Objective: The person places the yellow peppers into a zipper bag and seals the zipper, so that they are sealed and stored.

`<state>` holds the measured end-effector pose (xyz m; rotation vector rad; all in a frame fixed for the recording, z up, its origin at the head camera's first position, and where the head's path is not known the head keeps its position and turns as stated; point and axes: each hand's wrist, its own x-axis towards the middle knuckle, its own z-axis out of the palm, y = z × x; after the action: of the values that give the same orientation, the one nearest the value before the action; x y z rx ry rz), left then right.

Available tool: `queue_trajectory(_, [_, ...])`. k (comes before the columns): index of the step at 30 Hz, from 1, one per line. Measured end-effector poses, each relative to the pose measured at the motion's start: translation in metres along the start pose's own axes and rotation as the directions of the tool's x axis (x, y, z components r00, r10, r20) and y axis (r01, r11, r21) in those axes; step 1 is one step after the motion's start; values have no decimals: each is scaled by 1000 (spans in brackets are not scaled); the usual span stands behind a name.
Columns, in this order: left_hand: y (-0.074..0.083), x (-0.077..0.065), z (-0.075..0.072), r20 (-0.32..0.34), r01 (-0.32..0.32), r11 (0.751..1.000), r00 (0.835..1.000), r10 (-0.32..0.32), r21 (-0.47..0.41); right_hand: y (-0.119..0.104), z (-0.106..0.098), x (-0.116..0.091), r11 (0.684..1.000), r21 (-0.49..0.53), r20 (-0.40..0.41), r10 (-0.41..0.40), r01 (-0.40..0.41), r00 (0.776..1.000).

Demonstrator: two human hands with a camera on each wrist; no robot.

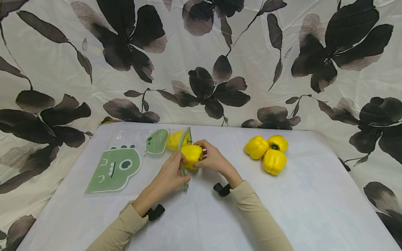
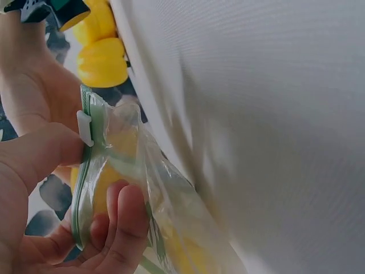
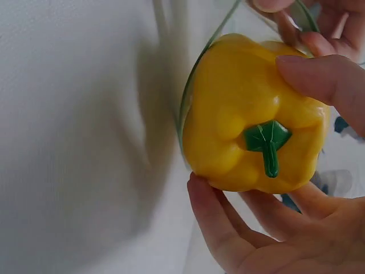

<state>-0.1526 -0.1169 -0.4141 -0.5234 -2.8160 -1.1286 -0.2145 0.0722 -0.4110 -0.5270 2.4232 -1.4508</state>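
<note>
A clear zip bag [image 1: 133, 186] with a printed green dinosaur lies on its side, its green-edged mouth raised at the right. My left hand [image 1: 169, 172] pinches the rim of that mouth; in the left wrist view its thumb lies by the white slider [image 2: 85, 128]. At the opening, my right hand [image 1: 215, 158] grips a yellow bell pepper [image 1: 192, 156], thumb on one side and fingers on the other. The right wrist view shows the pepper's green stem [image 3: 269, 145] facing out of the bag, the rim running along its side. Another yellow bell pepper [image 1: 174, 140] shows through the plastic.
Three more yellow bell peppers [image 1: 274, 162] sit grouped at the right of the white-covered table [image 1: 314, 202]. A curtain [image 1: 270, 21] with dark flowers hangs behind the table's far edge. Each wrist wears a black camera [image 1: 156, 212].
</note>
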Motion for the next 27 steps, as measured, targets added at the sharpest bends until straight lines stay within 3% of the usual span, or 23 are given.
queue_trajectory(8, [-1, -1, 0, 2, -31, 999, 1000, 31, 10, -3, 13, 8, 1000, -16, 15, -12, 12, 1000])
queue_trajectory(17, [-4, -2, 1, -37, -90, 993, 995, 93, 70, 8, 17, 10, 994, 112, 13, -1, 0, 1000])
queue_trajectory(23, [-4, -3, 3, -58, -125, 987, 990, 131, 106, 9, 25, 14, 998, 58, -25, -24, 25, 999])
queue_trajectory(27, [-4, -3, 4, -54, -105, 988, 992, 111, 111, 9, 27, 15, 998, 64, -68, -15, 19, 998])
